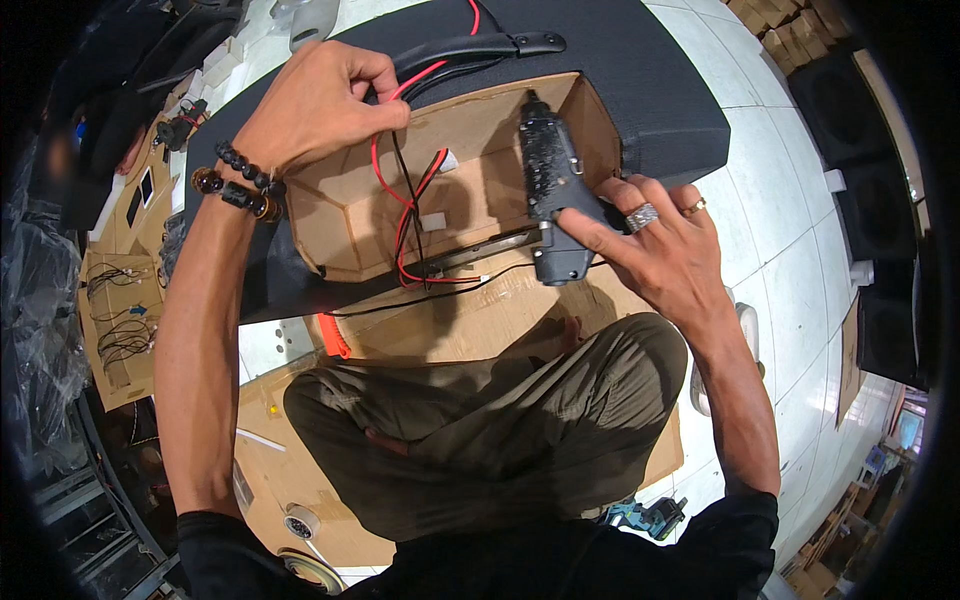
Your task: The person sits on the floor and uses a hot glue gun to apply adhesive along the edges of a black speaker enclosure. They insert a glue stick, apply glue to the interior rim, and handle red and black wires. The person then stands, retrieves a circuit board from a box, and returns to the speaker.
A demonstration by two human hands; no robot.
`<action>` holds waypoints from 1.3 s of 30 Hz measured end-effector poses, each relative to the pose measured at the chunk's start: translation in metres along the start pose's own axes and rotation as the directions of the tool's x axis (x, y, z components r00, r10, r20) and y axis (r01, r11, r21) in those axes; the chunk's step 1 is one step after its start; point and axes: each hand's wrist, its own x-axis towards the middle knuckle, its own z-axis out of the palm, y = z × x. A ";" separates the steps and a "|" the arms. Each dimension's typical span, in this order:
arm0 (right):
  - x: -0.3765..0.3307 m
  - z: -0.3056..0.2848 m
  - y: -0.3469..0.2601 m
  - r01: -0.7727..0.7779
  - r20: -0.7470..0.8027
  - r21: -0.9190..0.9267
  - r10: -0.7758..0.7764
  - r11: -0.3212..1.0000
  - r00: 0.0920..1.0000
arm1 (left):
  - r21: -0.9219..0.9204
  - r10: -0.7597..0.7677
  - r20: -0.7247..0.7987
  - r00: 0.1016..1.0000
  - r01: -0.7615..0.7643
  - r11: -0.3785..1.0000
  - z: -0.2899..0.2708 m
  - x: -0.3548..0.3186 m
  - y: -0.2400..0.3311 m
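A black speaker cabinet [665,75] lies before me, its rectangular opening showing a bare wooden inside wall [335,220]. Between the thumb and forefinger of my left hand [325,105] is a red wire [378,165], pinched beside the cabinet's black carry handle [480,45]. A black wire [402,165] hangs alongside it, and both loop down across the opening to its near edge. My right hand [665,240] is wrapped round the grip of a black hot glue gun [548,170]. The gun's nozzle points away from me over the right part of the opening.
Flattened cardboard [450,335] lies under my crossed legs [490,420], with an orange tool [335,337] at the cabinet's near left. A teal power tool [650,517] sits by my right knee. At left is a cardboard tray [120,340] of black cables; black cabinets [875,220] line the right.
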 end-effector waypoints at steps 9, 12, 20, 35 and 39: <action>-0.002 0.000 -0.006 -0.062 -0.021 0.007 0.062 0.998 0.998 | -0.014 0.024 -0.020 1.000 -0.025 1.000 0.002 0.001 -0.002; -0.004 0.000 -0.002 -0.076 -0.012 -0.018 0.076 0.997 0.997 | -0.017 0.035 -0.019 0.999 -0.036 0.999 0.002 0.002 -0.004; 0.002 -0.005 -0.007 -0.039 0.014 -0.021 0.039 0.999 0.999 | -0.015 0.010 -0.020 1.000 -0.010 1.000 0.000 0.001 0.000; -0.002 -0.006 -0.005 -0.094 0.054 -0.041 0.096 0.995 0.994 | -0.007 -0.003 -0.019 1.000 0.003 1.000 0.000 0.001 -0.001; 0.002 -0.010 -0.011 -0.164 0.031 -0.011 0.164 0.986 0.986 | 0.005 -0.025 -0.011 1.000 0.025 1.000 -0.001 0.001 0.000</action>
